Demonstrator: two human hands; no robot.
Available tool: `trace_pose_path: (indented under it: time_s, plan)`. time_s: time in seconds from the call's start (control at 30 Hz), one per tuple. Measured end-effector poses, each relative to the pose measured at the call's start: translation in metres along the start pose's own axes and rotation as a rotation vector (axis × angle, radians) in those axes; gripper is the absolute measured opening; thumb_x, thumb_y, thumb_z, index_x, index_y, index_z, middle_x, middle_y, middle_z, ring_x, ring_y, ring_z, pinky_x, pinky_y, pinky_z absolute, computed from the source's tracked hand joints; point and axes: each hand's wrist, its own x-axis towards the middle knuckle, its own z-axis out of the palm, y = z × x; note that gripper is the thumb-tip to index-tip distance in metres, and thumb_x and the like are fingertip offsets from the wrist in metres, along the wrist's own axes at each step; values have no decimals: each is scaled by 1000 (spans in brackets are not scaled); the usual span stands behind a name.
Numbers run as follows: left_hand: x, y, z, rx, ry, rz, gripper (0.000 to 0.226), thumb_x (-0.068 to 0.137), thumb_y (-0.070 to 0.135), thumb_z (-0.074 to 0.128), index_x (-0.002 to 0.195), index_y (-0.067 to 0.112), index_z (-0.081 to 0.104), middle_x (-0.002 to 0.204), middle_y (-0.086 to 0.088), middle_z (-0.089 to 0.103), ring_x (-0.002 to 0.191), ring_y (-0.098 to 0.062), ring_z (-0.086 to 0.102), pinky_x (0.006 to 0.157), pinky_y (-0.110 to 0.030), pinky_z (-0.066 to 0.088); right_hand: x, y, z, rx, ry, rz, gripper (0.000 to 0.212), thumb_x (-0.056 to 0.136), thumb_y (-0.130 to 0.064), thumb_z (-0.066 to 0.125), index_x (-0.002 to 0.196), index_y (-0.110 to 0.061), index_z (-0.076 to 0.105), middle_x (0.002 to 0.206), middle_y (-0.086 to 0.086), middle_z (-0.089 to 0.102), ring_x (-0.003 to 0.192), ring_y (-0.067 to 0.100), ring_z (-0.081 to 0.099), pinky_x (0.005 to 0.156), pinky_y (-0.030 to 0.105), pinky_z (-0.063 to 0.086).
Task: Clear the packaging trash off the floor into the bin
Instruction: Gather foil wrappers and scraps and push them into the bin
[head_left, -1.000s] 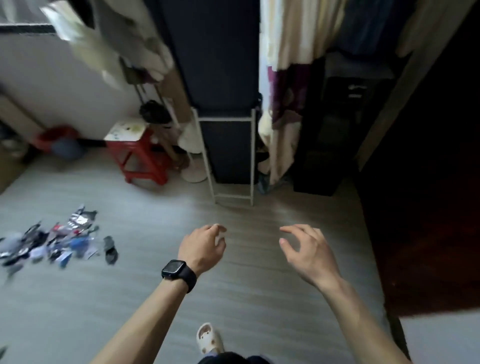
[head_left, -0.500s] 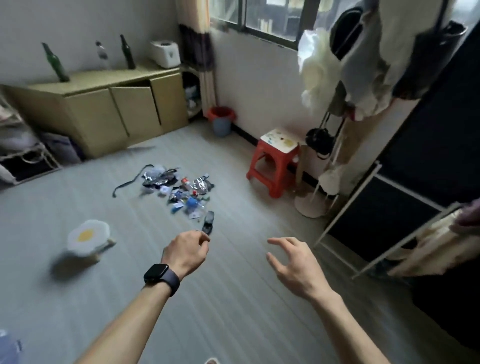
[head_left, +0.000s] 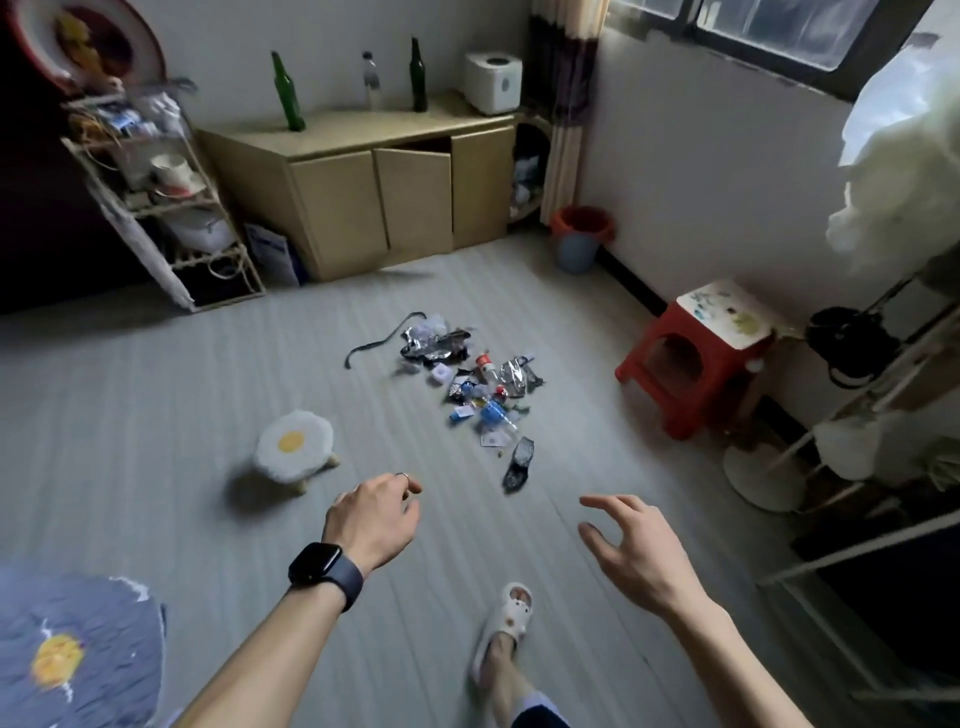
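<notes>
A heap of packaging trash (head_left: 470, 374) lies on the grey floor in the middle of the room: crumpled silver foil wrappers, small blue and white packets, a small bottle with a red cap and a dark strap. One dark wrapper (head_left: 519, 462) lies apart, nearest to me. The bin (head_left: 581, 238), blue with a red liner, stands against the far wall by the curtain. My left hand (head_left: 376, 517), with a watch on the wrist, hangs loosely curled and holds nothing. My right hand (head_left: 631, 545) is spread with relaxed fingers, also holding nothing. Both hands are short of the heap.
A small egg-patterned stool (head_left: 293, 451) stands left of the heap and a red plastic stool (head_left: 696, 358) to its right. A wooden cabinet (head_left: 374, 182) with bottles lines the far wall, a wire shelf (head_left: 161, 202) beside it. A clothes rack (head_left: 878, 467) is at right. My slippered foot (head_left: 504, 629) is below.
My view has swung left and down, from the dark wardrobe to the room's middle. The trash heap has come to the centre of the frame and the bin is in sight. Both hands stay without load.
</notes>
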Motion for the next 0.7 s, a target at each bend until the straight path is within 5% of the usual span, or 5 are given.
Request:
trace_pose_path:
  time_s: [0.4, 0.7]
  plan:
    - [235, -9, -28, 107, -108, 13, 32, 92, 35, 45, 122, 34, 58, 124, 14, 61, 117, -14, 56, 93, -31, 44, 249, -27, 19, -13, -117, 58, 40, 91, -47, 57, 130, -36, 57, 130, -2, 59, 120, 23, 51, 99, 32, 40]
    - [394, 10, 22, 197, -391, 139, 44, 89, 41, 49, 133, 35, 49, 135, 7, 52, 125, -19, 49, 102, -35, 40, 381, -3, 43, -72, -296, 238, 68, 85, -54, 59, 146, -36, 35, 144, -1, 46, 126, 24, 44, 101, 36, 43]
